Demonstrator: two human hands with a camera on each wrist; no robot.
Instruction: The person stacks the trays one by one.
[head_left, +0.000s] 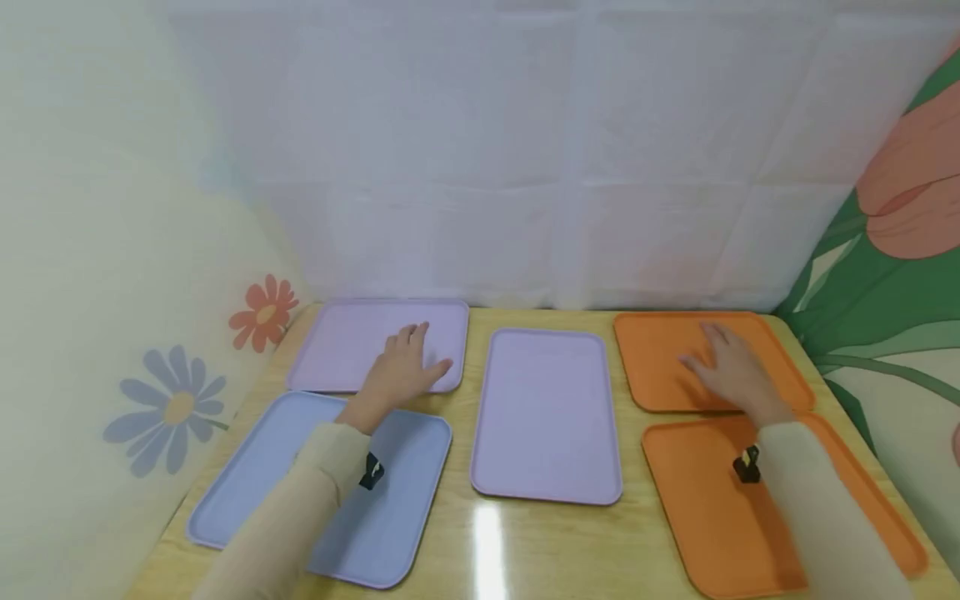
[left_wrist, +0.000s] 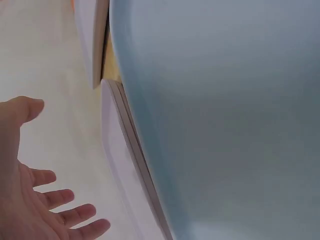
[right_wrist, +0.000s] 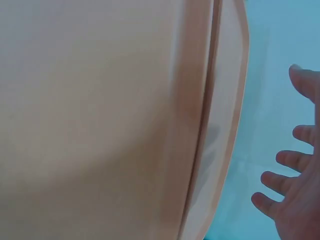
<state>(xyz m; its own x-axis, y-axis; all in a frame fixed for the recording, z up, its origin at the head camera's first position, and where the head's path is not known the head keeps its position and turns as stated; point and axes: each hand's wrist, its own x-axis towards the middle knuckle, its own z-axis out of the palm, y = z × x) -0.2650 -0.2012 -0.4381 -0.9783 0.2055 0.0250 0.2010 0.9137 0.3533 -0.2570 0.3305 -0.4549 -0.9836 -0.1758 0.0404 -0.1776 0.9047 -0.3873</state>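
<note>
My left hand [head_left: 401,369] reaches over the near right part of the back-left lilac tray [head_left: 345,333], its fingers spread and nothing held. In the left wrist view the same hand [left_wrist: 37,195] shows loose fingers with the thumb apart. Below that forearm lies a blue tray [head_left: 258,467]. My right hand [head_left: 731,371] hovers over the back-right orange tray [head_left: 652,350], casting a shadow on it, and its thumb stands away from the fingers. The right wrist view has this hand [right_wrist: 295,175] with spread, unoccupied fingers. Under the right forearm is a second orange tray [head_left: 697,492].
A lilac tray [head_left: 547,417] lies upright-oriented in the middle of the wooden table [head_left: 525,550]. Behind the table hangs a white cloth [head_left: 480,167]. Flower-printed fabric borders both sides, with a blue flower [head_left: 178,408] at left and a pink tulip [head_left: 915,183] at right.
</note>
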